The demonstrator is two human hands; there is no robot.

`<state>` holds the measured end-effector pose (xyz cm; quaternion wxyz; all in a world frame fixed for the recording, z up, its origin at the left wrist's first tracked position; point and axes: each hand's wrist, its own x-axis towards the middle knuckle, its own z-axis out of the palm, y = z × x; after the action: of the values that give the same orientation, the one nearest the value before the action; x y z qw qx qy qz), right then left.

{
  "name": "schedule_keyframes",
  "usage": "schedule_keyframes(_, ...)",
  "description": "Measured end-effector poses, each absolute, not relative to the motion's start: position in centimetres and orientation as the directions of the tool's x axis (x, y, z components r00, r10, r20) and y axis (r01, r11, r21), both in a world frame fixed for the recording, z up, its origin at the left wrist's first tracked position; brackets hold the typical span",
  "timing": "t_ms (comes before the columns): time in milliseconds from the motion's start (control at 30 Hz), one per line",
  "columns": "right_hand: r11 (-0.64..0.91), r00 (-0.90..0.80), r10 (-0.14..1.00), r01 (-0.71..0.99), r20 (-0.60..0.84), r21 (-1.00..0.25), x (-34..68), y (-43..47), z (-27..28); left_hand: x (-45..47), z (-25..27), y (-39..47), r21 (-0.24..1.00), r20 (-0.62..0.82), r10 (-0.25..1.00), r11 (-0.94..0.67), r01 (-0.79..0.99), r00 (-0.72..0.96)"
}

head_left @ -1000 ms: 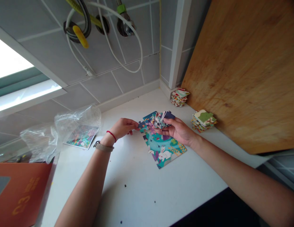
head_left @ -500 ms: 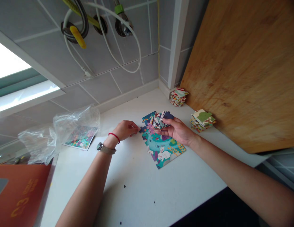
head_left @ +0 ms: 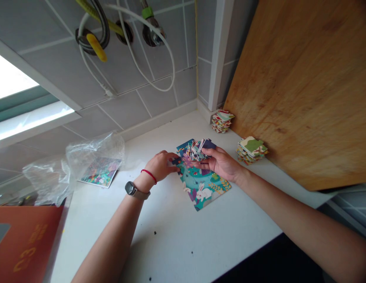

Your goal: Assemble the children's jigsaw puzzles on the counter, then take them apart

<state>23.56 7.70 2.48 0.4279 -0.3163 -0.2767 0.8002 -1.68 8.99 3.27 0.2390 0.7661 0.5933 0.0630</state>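
Observation:
A partly joined jigsaw puzzle (head_left: 197, 186) with white rabbits on a teal ground lies on the white tabletop. My left hand (head_left: 164, 165), with a red cord and a watch at the wrist, pinches a dark blue puzzle piece (head_left: 176, 160) at the puzzle's left edge. Whether that piece is locked into its neighbours I cannot tell. Over the puzzle's upper part, my right hand (head_left: 222, 159) grips a fanned stack of puzzle pieces (head_left: 197, 150), which hides some of the picture below.
Two more stacks of pieces, one by the corner (head_left: 222, 121) and one nearer (head_left: 251, 150), stand against a wooden board (head_left: 297, 94). At left lie a clear plastic bag (head_left: 94, 147), a picture card (head_left: 99, 171) and an orange box (head_left: 26, 243). Hoses (head_left: 104, 27) hang on the tiled wall.
My left hand has shifted right and turned over the puzzle's left edge, its fingers now around the dark blue piece there. My right hand and its stack have stayed nearly still.

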Motion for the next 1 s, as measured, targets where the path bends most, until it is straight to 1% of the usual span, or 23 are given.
schedule_keyframes(200,-0.484,-0.43,0.86,-0.518,-0.274,-0.705,23.5,7.7,2.5,-2.1,3.1,9.5,0.454,-0.182,0.941,-0.177,0.873,0.286)
schedule_keyframes(333,-0.483,-0.431,0.86,-0.511,-0.274,-0.712,23.6,7.7,2.4,-2.1,3.1,9.6,0.431,-0.185,0.94,-0.186,0.883,0.288)
schedule_keyframes(433,-0.483,-0.431,0.859,-0.507,-0.275,-0.714,23.6,7.7,2.5,-2.0,3.4,9.5,0.412,-0.161,0.94,-0.212,0.886,0.299)
schedule_keyframes(500,-0.487,-0.437,0.857,-0.507,-0.275,-0.712,23.6,7.6,2.5,-1.8,3.8,9.3,0.433,-0.111,0.949,-0.221,0.874,0.296)
schedule_keyframes(533,-0.49,-0.443,0.854,-0.506,-0.273,-0.71,23.6,7.6,2.5,-1.6,4.1,9.2,0.468,-0.078,0.955,-0.219,0.856,0.286)
schedule_keyframes(567,-0.494,-0.453,0.85,-0.504,-0.27,-0.709,23.6,7.6,2.5,-1.4,4.4,9.1,0.53,-0.053,0.959,-0.208,0.822,0.277)
schedule_keyframes(600,-0.5,-0.469,0.843,-0.498,-0.265,-0.708,23.6,7.6,2.5,-1.0,4.8,8.9,0.617,-0.051,0.961,-0.185,0.765,0.273)
schedule_keyframes(667,-0.516,-0.506,0.823,-0.479,-0.257,-0.71,23.6,7.5,2.5,-0.2,5.4,8.5,0.803,-0.117,0.946,-0.09,0.589,0.304)
schedule_keyframes(700,-0.525,-0.525,0.812,-0.468,-0.254,-0.711,23.6,7.5,2.4,0.2,5.7,8.3,0.868,-0.166,0.927,-0.024,0.497,0.335)
schedule_keyframes(733,-0.533,-0.542,0.802,-0.458,-0.251,-0.711,23.6,7.5,2.4,0.6,5.9,8.2,0.906,-0.21,0.907,0.04,0.421,0.365)
schedule_keyframes(800,-0.543,-0.566,0.787,-0.445,-0.247,-0.712,23.6,7.4,2.5,1.2,6.0,8.0,0.932,-0.263,0.889,0.134,0.337,0.374)
schedule_keyframes(867,-0.544,-0.577,0.781,-0.441,-0.239,-0.714,23.6,7.3,2.5,1.5,5.9,8.0,0.936,-0.288,0.901,0.193,0.295,0.324)
schedule_keyframes(1000,-0.534,-0.576,0.785,-0.441,-0.229,-0.721,23.6,7.3,2.7,1.4,5.6,8.2,0.935,-0.305,0.924,0.245,0.258,0.23)
